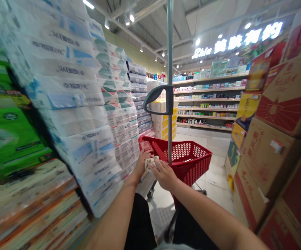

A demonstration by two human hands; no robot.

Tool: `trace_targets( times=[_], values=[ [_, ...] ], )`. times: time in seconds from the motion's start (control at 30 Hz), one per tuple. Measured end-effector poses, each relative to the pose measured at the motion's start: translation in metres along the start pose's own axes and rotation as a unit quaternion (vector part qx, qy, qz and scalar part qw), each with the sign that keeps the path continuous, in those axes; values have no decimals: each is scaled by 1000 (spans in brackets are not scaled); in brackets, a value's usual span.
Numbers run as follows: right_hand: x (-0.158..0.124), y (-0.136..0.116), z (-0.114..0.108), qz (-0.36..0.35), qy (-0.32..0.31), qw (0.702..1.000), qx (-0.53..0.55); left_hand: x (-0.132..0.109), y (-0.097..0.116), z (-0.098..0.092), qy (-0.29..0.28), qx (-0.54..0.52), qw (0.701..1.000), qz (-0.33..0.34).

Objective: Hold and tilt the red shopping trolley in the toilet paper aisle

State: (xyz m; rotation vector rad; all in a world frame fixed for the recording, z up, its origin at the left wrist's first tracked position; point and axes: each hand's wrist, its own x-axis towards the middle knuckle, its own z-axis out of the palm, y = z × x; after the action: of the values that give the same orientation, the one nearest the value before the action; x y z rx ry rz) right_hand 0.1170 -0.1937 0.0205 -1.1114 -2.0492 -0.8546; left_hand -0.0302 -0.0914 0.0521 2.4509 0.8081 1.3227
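Note:
A red plastic shopping cart (192, 158) stands in front of me, its mesh basket pointing away. My left hand (141, 162) is closed at the cart's push handle, by the red end piece (145, 146). Just to its right, my right hand (165, 174) bends its fingers over a small whitish crumpled thing (149, 163), perhaps cloth. That thing lies between both hands and partly hides the left fingers. A grey metal pole (170, 59) with a dark grey loop grip (158, 100) rises from the cart; neither hand touches it.
Tall stacks of white paper packs (88, 146) line the left, beside green packs (12, 125). Cardboard cartons (265, 156) are piled on the right. A pale tiled floor (215, 180) runs between them toward shelves of small goods (207, 99) under a lit sign (239, 41).

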Motion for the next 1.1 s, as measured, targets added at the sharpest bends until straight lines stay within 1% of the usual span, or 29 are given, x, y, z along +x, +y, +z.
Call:
trace_targets(
  times=[0.03, 0.07, 0.1, 0.13, 0.2, 0.23, 0.27, 0.33, 0.43, 0.47, 0.5, 0.57, 0.63, 0.7, 0.73, 0.77, 0.87, 0.9, 0.93, 0.97, 1.03, 1.07, 1.1],
  values=[
    [-1, 1, 0, -10, 6, 1000, 13, 0, -1, 1, -2, 0, 1000, 0],
    [0, 1, -1, 6, 3, 1000, 27, -1, -2, 1, -3, -5, 1000, -4],
    [4, 0, -3, 45, -9, 998, 40, -1, -3, 2, -3, -10, 1000, -13],
    [10, -1, -6, 100, -30, 993, 48, -1, -3, 3, 0, -15, 1000, -25],
    [23, -3, -11, 199, -81, 976, 48, 0, -3, 6, 4, -22, 999, -45],
    [28, -4, -14, 223, -103, 969, 40, 0, -2, 7, 6, -22, 999, -48],
    [31, -4, -16, 227, -117, 967, 28, -1, -1, 7, 6, -22, 999, -47],
    [29, -4, -17, 188, -108, 976, 0, -1, 1, 7, 0, -19, 999, -33],
    [16, -3, -14, 96, -44, 994, -21, -2, 4, 6, 1, -18, 1000, -17],
    [13, -3, -13, 84, -29, 996, -21, -2, 5, 5, 2, -19, 1000, -15],
    [12, -3, -12, 89, -25, 996, -16, -3, 5, 5, 2, -20, 1000, -14],
    [19, -3, -13, 145, -53, 988, 2, -3, 6, 5, -2, -25, 1000, -13],
    [31, -4, -16, 221, -118, 968, 27, -3, 6, 5, -8, -26, 1000, -2],
    [41, -4, -19, 267, -175, 947, 39, -3, 6, 5, 0, -22, 1000, 4],
    [43, -5, -20, 266, -186, 945, 37, -3, 6, 5, 7, -19, 1000, 3],
    [42, -6, -20, 249, -183, 951, 30, -4, 6, 6, 12, -17, 1000, -1],
    [34, -9, -20, 151, -128, 980, 2, -5, 7, 7, 7, -22, 1000, -6],
    [32, -10, -19, 139, -120, 983, -1, -6, 7, 7, 3, -27, 1000, -5],
    [32, -10, -19, 150, -124, 981, 2, -6, 7, 8, 1, -30, 1000, -6],
    [34, -9, -20, 181, -141, 973, 6, -6, 7, 9, 2, -33, 999, -9],
    [42, -8, -20, 254, -197, 947, 12, -6, 6, 11, 6, -34, 999, -20],
    [45, -7, -21, 276, -223, 935, 11, -6, 5, 11, 11, -34, 999, -26],
    [47, -7, -21, 282, -239, 929, 9, -7, 5, 12, 14, -34, 999, -31]
  ],
)
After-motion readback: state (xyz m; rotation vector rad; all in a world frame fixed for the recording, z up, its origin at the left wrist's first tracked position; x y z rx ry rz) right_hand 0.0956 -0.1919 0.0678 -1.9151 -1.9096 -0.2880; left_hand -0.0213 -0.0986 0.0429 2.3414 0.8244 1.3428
